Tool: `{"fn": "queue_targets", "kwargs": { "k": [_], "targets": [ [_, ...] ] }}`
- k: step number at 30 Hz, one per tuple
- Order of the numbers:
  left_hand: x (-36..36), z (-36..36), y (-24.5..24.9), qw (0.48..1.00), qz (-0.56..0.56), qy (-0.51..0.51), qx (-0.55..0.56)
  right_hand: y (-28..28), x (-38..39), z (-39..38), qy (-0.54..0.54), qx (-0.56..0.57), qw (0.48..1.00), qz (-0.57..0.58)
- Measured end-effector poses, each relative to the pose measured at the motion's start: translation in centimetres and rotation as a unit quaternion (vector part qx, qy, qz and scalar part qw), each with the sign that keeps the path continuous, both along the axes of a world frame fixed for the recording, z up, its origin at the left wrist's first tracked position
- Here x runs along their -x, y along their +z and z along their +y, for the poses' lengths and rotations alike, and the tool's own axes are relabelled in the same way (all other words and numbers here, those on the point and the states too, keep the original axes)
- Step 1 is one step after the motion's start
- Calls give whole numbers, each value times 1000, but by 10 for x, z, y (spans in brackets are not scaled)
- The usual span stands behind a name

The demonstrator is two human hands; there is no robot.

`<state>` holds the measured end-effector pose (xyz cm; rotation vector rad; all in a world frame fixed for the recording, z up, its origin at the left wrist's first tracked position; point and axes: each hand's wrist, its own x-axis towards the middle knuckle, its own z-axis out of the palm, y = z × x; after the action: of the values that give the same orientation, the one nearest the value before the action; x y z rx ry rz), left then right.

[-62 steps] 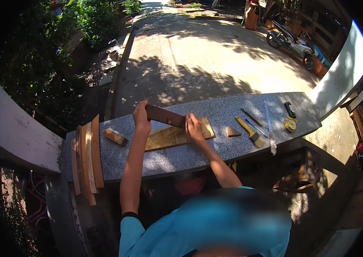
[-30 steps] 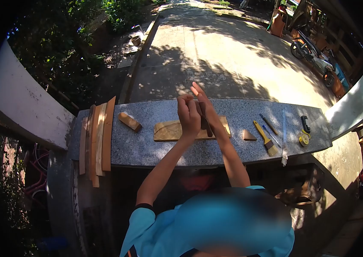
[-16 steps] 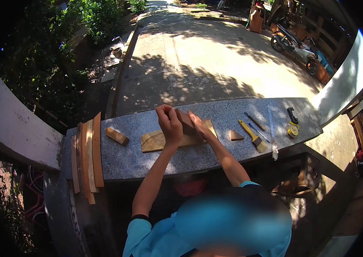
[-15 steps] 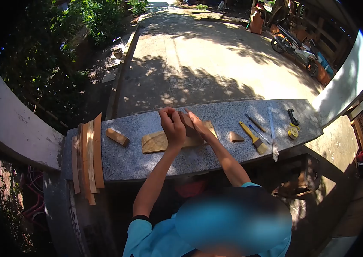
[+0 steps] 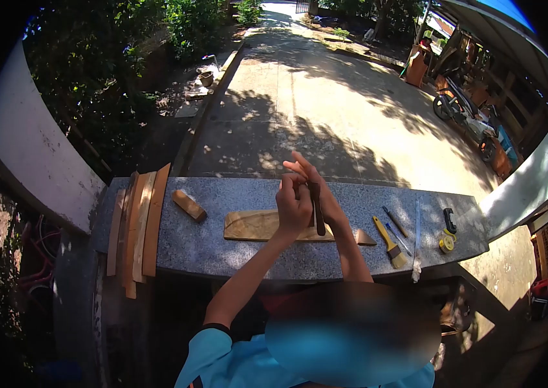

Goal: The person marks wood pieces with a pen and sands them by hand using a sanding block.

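Note:
Above the stone counter (image 5: 209,249), a flat brown piece of wood (image 5: 319,213) stands nearly edge-on between my two hands. My right hand (image 5: 327,194) supports it from the right, the palm along its side and some fingers stretched upward. Against its left side, my left hand (image 5: 294,205) is closed, fingers curled; what sits inside them is hidden. Beneath both hands lies a pale yellowish board (image 5: 251,225), partly covered by them. A small wooden block (image 5: 189,205) rests left of the board, and a brown wedge of wood (image 5: 365,238) lies to the right.
Long wood strips (image 5: 137,226) lie across the counter's left end. Toward the right are a yellow-handled paintbrush (image 5: 390,244), pen-like tools (image 5: 395,221), a metal ruler (image 5: 417,229), a yellow tape roll (image 5: 446,242) and a black clamp (image 5: 450,220). A motorcycle (image 5: 468,116) stands beyond.
The wood piece has turned from showing its broad face to nearly edge-on. Both hands have risen slightly off the board, and the right fingers now reach higher. The camera view has shifted.

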<state>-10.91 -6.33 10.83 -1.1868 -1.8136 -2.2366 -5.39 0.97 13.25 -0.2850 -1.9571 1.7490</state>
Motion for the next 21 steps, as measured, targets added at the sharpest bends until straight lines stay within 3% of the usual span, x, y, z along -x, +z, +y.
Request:
{"fn": "queue_targets", "kwargs": {
  "k": [1,2,4,5,7,8,11,12,14,17,20,21],
  "targets": [
    [-3,1,-1,1000,2,-6,9,34,-3,-16,19,12,998,59],
    [-3,2,-1,1000,15,4,-1,18,0,-14,21,33,998,43],
    [4,-7,-3,1000,-18,15,-8,-52,11,7,25,66,997,15],
    [10,-9,-3,999,-33,20,-16,-107,13,24,-40,84,993,-72],
    [19,-7,-7,998,-28,36,-43,-120,8,30,-70,15,983,-167],
    [22,-7,-8,999,-25,22,-27,-125,9,37,-50,20,991,-125],
    [14,1,-5,1000,2,8,-14,-16,11,-9,-26,-6,1000,6],
    [11,3,-4,1000,24,13,-16,1,11,-17,-41,-43,997,51],
    [13,-1,-9,995,87,40,-33,-9,5,-26,-37,48,995,80],
    [22,-23,-11,1000,-10,12,-21,-144,-4,26,-69,35,991,-111],
    [21,-19,-13,1000,15,-9,-23,-74,10,1,-81,43,989,-112],
    [16,-17,-15,999,21,-16,-23,-29,12,-16,-54,-24,998,-13]
  ]
}}
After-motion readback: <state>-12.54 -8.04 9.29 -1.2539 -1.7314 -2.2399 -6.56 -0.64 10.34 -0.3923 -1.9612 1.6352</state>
